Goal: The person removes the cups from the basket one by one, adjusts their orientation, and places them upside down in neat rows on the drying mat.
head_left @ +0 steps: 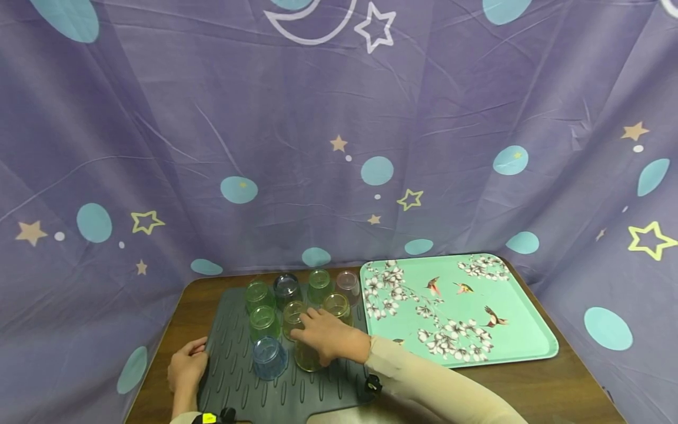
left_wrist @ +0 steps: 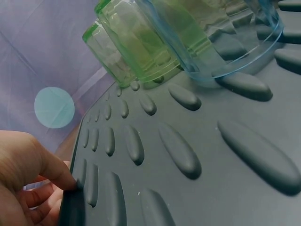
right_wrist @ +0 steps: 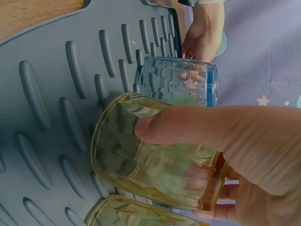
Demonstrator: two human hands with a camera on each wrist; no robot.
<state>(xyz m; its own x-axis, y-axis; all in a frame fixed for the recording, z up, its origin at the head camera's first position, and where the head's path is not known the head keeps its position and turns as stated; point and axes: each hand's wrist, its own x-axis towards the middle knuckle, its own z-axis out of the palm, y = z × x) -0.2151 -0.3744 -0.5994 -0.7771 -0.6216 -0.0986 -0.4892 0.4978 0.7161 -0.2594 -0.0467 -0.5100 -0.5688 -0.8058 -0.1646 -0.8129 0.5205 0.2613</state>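
Note:
My left hand (head_left: 188, 368) is at the left edge of a dark grey ribbed drying mat (left_wrist: 155, 141). Its thumb presses the edge from above, with the other fingers curled beside it. An upside-down yellow glass (right_wrist: 155, 160) stands near the mat's front, and my right hand (head_left: 333, 335) grips it. The thumb lies along its near side; fingers show through the glass behind. Beyond this hand are two more yellow glasses, one behind (head_left: 293, 315) and one to the right (head_left: 337, 306). To the left stands a blue glass (head_left: 270, 358), also rim down.
Green glasses (head_left: 263, 323), a dark glass (head_left: 287, 288) and a pale pinkish glass (head_left: 348, 284) stand upside down farther back on the mat. Right of it lies a mint tray (head_left: 402, 318) with flowers and birds. A purple patterned cloth (head_left: 296, 235) hangs behind the wooden table (head_left: 561, 388).

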